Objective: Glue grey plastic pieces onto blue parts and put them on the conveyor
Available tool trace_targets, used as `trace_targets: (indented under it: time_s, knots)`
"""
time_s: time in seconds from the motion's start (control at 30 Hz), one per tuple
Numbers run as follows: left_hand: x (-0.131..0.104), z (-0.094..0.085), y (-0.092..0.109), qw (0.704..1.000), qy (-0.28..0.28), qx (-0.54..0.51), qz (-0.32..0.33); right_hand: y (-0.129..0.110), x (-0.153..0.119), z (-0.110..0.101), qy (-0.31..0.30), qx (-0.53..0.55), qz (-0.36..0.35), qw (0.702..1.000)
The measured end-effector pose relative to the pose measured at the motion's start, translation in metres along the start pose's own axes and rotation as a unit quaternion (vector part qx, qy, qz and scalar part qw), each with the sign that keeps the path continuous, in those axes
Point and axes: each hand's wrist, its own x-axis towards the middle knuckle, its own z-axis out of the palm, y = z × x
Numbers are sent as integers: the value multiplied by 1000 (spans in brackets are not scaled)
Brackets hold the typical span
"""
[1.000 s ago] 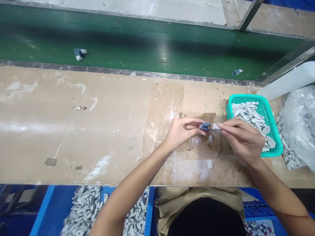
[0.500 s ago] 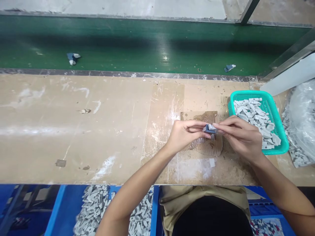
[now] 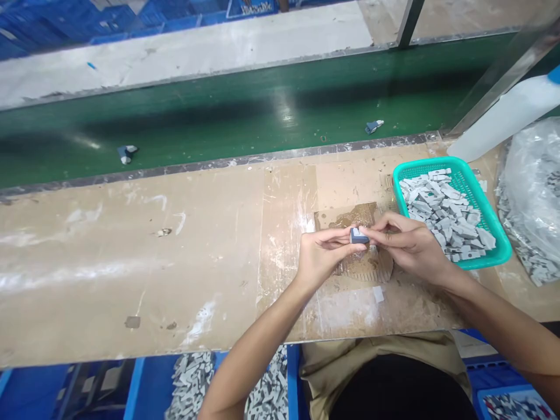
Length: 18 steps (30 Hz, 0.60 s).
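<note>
Between the fingertips of my left hand [image 3: 318, 256] is a small dark blue plastic part [image 3: 359, 239], pinched by thumb and forefinger. A light grey piece [image 3: 356, 231] rests against its upper side. My right hand [image 3: 415, 248] closes thumb and fingers on the right end of these two pieces, hiding some of the light grey one. Whether the pieces are fully joined cannot be made out. Both hands are over a worn cardboard pad [image 3: 365, 271] stained with something glossy. Just beyond my right hand stands a green basket [image 3: 503, 256] of light grey pieces [image 3: 437, 198].
Behind the bench [image 3: 210, 233] runs a green belt [image 3: 210, 122] bearing two blue-and-grey parts, one left [image 3: 126, 153], one right [image 3: 374, 126]. A white bottle [image 3: 494, 122] and a clear plastic bag [image 3: 531, 198] lie right. Blue bins [image 3: 149, 385] of grey pieces are below.
The camera view has tilted and shifted. My hands have come closer together around the part, and the light grey piece now appears lower against the dark blue one.
</note>
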Motion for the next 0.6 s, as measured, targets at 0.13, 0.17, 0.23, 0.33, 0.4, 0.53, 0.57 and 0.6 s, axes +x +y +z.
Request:
trace_targets:
  time_s: [0.13, 0.17, 0.23, 0.33, 0.4, 0.53, 0.57, 0.6]
  knots:
    - [-1, 3, 9, 1000, 3, 29, -9, 2, -3, 4, 18, 18, -4, 1000]
    - [-1, 3, 10, 999, 4, 33, -12, 2, -3, 5, 23, 22, -4, 999]
    - [0, 2, 12, 999, 3, 38, -20, 2, -3, 9, 29, 26, -6, 999]
    - [3, -1, 13, 999, -10, 49, -21, 2, 0, 11, 29, 9, -4, 1000]
    - [4, -3, 15, 999, -14, 50, -7, 1, 4, 6, 24, -7, 7, 1000]
    - [1, -10, 20, 998, -34, -53, -13, 1, 7, -22, 86, -69, 48, 993]
    - [1, -11, 22, 995, -31, -95, -21, 3, 6, -31, 114, -90, 54, 988]
    - [0, -12, 24, 990, -20, -136, -28, 7, 5, -40, 137, -110, 61, 983]
